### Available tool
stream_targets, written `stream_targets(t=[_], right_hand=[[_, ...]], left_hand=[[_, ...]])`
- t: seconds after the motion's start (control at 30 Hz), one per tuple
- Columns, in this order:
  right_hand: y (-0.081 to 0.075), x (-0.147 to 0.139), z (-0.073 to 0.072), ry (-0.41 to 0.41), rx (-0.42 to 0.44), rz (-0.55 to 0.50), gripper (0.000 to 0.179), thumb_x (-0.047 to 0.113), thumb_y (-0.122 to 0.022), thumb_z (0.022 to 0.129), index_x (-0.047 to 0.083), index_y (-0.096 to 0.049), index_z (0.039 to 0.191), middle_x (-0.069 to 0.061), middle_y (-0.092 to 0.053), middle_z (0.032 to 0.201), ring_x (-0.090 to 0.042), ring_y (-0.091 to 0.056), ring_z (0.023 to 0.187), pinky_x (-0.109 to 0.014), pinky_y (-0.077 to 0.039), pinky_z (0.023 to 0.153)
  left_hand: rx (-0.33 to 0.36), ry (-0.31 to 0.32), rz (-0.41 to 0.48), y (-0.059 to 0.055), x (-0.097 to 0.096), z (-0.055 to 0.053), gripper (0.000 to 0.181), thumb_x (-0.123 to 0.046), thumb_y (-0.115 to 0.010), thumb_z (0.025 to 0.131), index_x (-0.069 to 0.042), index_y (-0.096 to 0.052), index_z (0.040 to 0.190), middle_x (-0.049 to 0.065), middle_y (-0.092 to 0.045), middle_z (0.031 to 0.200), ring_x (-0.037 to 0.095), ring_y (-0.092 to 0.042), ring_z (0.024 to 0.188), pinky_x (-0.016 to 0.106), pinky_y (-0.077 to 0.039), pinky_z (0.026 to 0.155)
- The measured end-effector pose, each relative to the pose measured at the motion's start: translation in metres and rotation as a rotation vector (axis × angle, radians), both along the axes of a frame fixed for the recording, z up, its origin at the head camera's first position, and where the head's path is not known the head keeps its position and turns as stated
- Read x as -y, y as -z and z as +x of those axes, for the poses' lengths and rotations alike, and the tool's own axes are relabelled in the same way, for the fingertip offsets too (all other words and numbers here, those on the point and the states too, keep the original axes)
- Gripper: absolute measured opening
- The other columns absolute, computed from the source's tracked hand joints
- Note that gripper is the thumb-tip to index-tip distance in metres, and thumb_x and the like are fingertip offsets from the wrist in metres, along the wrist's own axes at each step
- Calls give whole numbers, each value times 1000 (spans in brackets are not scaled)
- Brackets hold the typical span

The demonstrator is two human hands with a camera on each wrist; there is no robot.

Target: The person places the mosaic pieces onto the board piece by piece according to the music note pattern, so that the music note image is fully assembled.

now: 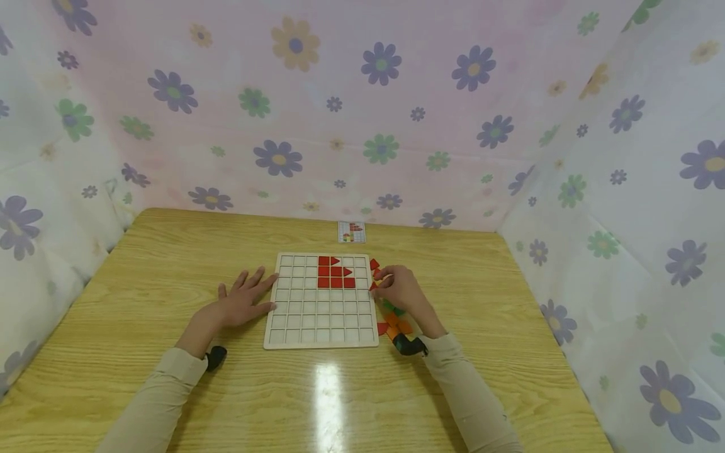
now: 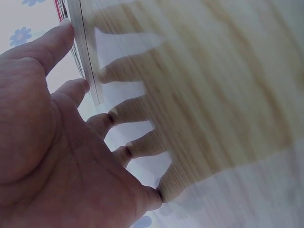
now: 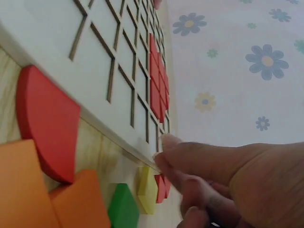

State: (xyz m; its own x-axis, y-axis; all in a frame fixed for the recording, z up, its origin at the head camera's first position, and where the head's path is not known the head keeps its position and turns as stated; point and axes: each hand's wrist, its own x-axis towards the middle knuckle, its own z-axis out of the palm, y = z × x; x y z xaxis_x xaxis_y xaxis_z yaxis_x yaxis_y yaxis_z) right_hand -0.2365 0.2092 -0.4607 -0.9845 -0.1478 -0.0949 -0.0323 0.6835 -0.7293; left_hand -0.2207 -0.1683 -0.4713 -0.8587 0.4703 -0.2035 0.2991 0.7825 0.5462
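Note:
A pale wooden grid board lies on the table, with several red square tiles and two red triangles, pointing right, in its upper cells. My left hand rests spread beside the board, thumb and index fingertip at its left edge. At the right edge my right hand bends its fingers, thumb and index tips together. A small red triangle shows at those tips in the head view, apparently pinched; the right wrist view hides it. Below that hand are a yellow piece and a green piece.
Loose pieces lie along the board's right side, among them orange blocks and a red rounded piece. Behind the board a small pattern card lies on the wooden table. Flowered cloth stands around the back and sides.

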Motion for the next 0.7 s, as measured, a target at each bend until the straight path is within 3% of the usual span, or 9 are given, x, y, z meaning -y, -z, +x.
stream_targets(t=[0.13,0.3,0.47,0.7], right_hand=[[4,3,0,20,-45,-43,8,4,-78,88,2,-77,97,-9,-74,86,-18,-68,76,-30,-56,65],[6,6,-2,-15,-105,-23,5,3,-76,91,4,-80,91,-7,-74,88,-15,-61,68,-26,-44,55],[7,10,-6,-15,-110,-24,6,6,-76,92,4,-81,94,-7,-75,87,-14,-56,62,-25,-40,53],[18,13,-14,-11,-130,-60,7,8,-76,92,4,-81,94,-6,-76,88,-15,-63,71,-26,-46,60]], left_hand=[[-3,2,-5,1,1,1,73,-44,-53,105,-11,-25,163,26,-7,168,57,3,151,86,4,104],[-4,5,6,0,0,1,73,-44,-54,105,-11,-26,163,26,-8,168,57,2,151,86,4,104],[-8,7,6,0,-1,0,72,-43,-54,105,-10,-26,163,26,-8,168,57,2,151,86,4,104],[-13,6,7,0,-1,0,71,-42,-55,105,-10,-26,162,27,-8,168,57,1,150,86,3,104]])
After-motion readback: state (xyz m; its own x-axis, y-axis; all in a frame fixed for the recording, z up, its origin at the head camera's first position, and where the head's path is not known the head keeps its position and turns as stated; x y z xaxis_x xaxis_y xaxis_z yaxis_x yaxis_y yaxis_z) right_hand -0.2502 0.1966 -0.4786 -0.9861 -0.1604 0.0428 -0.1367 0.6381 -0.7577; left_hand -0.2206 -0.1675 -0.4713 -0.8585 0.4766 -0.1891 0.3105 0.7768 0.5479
